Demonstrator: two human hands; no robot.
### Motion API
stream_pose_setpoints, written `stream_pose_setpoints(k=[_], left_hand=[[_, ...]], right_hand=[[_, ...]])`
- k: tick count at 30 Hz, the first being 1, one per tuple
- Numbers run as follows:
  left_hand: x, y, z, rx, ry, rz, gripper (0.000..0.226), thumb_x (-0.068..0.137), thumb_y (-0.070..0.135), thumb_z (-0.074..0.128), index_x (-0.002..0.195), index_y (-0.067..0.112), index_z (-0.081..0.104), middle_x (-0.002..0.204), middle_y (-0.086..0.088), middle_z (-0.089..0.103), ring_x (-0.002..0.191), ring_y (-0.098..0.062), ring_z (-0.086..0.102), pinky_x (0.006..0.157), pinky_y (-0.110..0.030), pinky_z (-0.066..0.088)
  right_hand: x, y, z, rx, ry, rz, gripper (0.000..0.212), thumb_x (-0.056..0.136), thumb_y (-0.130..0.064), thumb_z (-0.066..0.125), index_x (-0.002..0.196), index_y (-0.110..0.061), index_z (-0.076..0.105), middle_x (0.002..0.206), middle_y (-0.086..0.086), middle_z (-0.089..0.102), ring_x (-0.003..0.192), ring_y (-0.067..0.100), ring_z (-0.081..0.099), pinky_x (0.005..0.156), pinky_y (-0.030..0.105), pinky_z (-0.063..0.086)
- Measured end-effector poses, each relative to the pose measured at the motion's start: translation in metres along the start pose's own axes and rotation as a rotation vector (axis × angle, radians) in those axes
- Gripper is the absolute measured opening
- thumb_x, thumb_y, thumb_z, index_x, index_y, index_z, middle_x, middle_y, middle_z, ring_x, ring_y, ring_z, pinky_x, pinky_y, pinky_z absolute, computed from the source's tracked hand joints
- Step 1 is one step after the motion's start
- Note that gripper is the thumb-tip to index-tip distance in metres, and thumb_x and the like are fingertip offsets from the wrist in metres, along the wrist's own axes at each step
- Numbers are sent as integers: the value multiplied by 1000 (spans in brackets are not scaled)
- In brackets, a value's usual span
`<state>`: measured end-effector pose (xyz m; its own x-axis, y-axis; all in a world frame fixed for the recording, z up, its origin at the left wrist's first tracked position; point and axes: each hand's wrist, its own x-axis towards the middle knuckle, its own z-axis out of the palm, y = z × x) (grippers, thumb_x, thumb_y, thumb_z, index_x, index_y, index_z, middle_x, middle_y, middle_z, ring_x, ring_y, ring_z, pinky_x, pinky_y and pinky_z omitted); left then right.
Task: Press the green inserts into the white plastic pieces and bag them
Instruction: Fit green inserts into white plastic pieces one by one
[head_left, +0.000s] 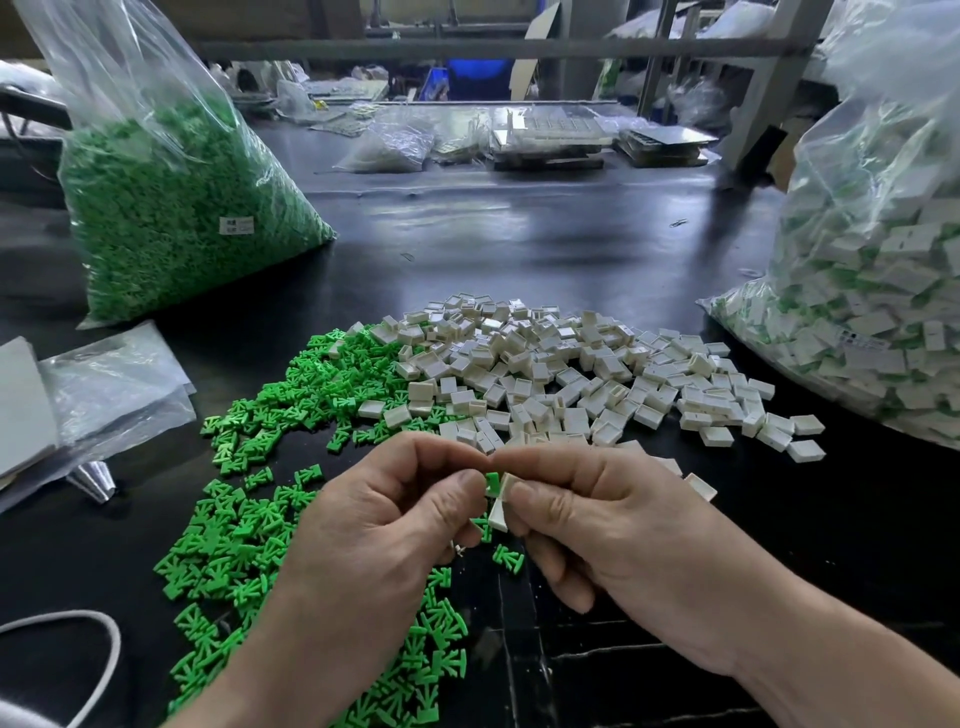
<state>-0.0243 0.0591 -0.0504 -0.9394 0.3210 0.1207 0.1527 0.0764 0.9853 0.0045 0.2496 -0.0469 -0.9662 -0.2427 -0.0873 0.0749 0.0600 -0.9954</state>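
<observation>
Green insert (492, 483): light, stiff; left hand (374, 525) pinches it. White piece (501, 512): rigid, right hand (613, 525) grips edges.

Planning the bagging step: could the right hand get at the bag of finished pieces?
Probably yes: the bag of finished pieces lies on the right hand's side, nothing between, though its grip now holds a white piece.

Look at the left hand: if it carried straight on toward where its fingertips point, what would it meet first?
Probably the right hand, whose fingertips already meet those of the left hand over the green insert and white piece pinched between them.
</observation>
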Motion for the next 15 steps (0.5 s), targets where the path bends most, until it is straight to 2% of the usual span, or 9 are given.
stream_pose_setpoints(k=[2,6,9,12,15], left_hand=[[0,0,0,-11,17,1,19,73,40,67,89,31,74,77,0,73,67,-13,69,58,-16,51],[0,1,1,16,14,26,18,70,41,69,85,32,74,74,1,72,65,-13,69,58,-17,52],[-1,3,0,1,-2,26,23,72,44,74,88,28,74,74,-3,71,66,-16,69,59,-21,53],[0,4,0,-144,-28,-27,26,73,41,77,88,21,74,73,-9,69,62,-21,66,55,-23,51],[1,8,4,-428,-108,-159,34,75,38,78,98,13,72,68,-13,65,54,-23,61,45,-26,48]], right_hand=[[0,-1,0,-13,-23,0,19,95,-35,63,109,-33,75,72,6,62,53,14,52,51,23,45],[0,-3,-1,63,-2,40,18,90,-38,72,91,-20,74,64,8,60,43,14,48,42,21,40],[-1,-4,-1,132,37,65,24,87,-39,76,86,-15,72,70,12,59,44,15,45,38,21,37],[-1,-5,1,150,24,79,35,88,-43,73,87,-8,68,72,11,59,45,13,45,37,20,36],[-3,-7,5,177,-18,63,32,93,-38,66,84,-7,66,70,5,59,44,12,45,36,19,34]])
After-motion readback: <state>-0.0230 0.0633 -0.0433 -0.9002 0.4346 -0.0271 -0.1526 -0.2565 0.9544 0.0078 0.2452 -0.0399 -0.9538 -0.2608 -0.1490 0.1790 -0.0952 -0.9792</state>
